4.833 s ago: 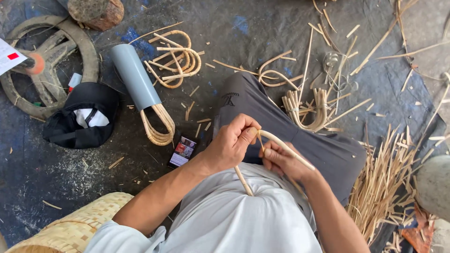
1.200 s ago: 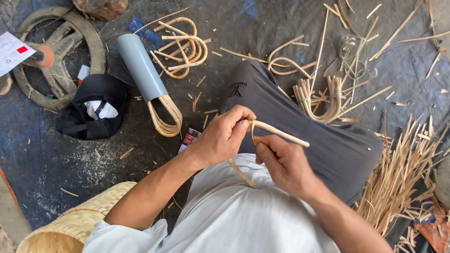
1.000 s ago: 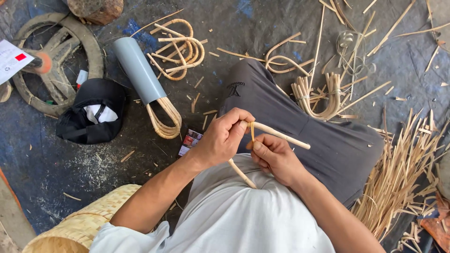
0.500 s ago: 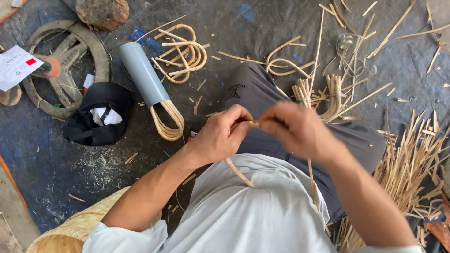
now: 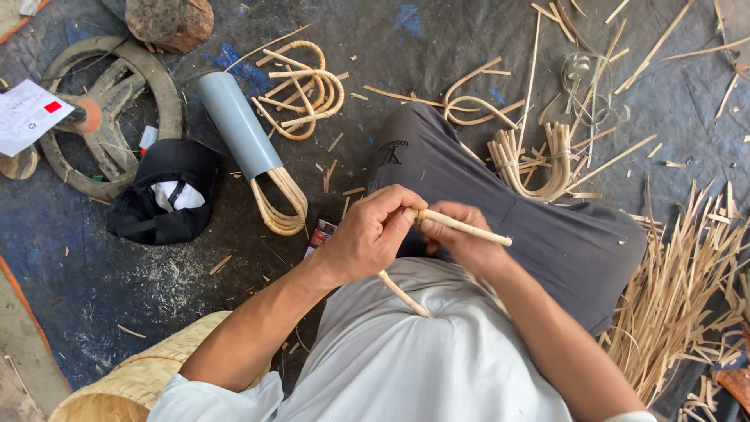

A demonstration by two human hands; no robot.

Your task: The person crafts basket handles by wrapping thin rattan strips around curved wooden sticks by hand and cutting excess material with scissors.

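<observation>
A woven bamboo basket point(image 5: 133, 383) sits nearest at the lower left, beside the seated person whose left hand point(image 5: 369, 234) is closed around a bent rattan cane point(image 5: 461, 227) held above the lap, while the right hand point(image 5: 459, 237) pinches the same cane just to the right, fingers curled on it. Split bamboo strips point(image 5: 687, 289) lie heaped on the floor at right, and a black cap point(image 5: 164, 191) rests at left. Farther off lie a grey pipe point(image 5: 238, 125) with cane loops point(image 5: 281, 205) at its near end, coiled rattan pieces point(image 5: 301, 86) and a wooden wheel point(image 5: 109, 117).
</observation>
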